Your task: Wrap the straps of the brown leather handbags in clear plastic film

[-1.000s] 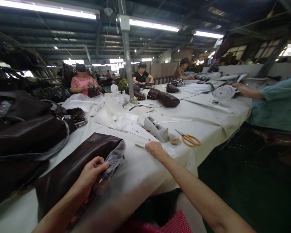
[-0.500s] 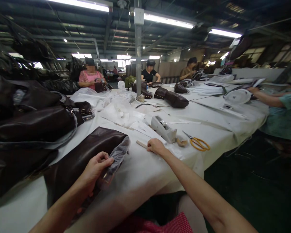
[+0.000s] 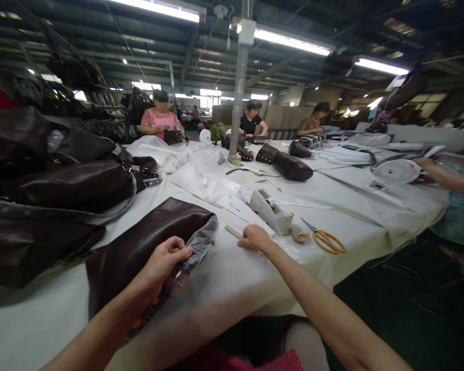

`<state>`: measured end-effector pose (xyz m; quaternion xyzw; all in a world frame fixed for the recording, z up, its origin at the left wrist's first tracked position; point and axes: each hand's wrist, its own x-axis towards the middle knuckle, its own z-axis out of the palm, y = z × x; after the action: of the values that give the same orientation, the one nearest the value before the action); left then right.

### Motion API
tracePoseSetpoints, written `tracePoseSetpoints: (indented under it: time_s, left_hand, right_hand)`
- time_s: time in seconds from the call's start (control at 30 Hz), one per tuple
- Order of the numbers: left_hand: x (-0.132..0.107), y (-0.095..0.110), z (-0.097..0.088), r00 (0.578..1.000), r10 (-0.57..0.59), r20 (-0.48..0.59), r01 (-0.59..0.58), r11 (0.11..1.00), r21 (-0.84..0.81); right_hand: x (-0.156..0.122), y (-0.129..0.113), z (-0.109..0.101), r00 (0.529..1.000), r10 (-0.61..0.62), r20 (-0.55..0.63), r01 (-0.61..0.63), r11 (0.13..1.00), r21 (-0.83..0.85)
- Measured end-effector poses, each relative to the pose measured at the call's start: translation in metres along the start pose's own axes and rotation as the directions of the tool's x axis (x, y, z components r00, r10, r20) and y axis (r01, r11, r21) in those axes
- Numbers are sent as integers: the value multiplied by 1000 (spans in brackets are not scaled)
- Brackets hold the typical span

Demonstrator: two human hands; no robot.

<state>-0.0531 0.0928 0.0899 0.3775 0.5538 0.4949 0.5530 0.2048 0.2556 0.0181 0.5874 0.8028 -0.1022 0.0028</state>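
My left hand is closed, thumb against fingers, on a clear plastic-wrapped strap. That strap runs along the edge of a dark brown leather bag, which lies on the table in front of me. My right hand rests at the tabletop, its fingers closed on one end of a thin, flat, light-brown stick. The stick's other end points left toward the bag. Just beyond my right hand stands a grey tape dispenser. Scissors with orange handles lie to the right.
Several brown bags are heaped at the left. Clear plastic sheeting covers the middle of the white-covered table. A post rises from behind it. A white fan sits at right, near a co-worker's arm. Other people work across the table.
The view has swung slightly left, so everything appears farther right. Both hands keep their hold, left on the strap and right on the stick, with little movement.
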Motion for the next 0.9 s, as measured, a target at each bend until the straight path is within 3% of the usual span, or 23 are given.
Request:
tracePoseSetpoints:
  time_s: [0.9]
  left_hand:
    - [-1,0,0,1000,-15,2,15,1000,-25]
  right_hand:
    - [3,18,-1,998,-58,-2,58,978,201]
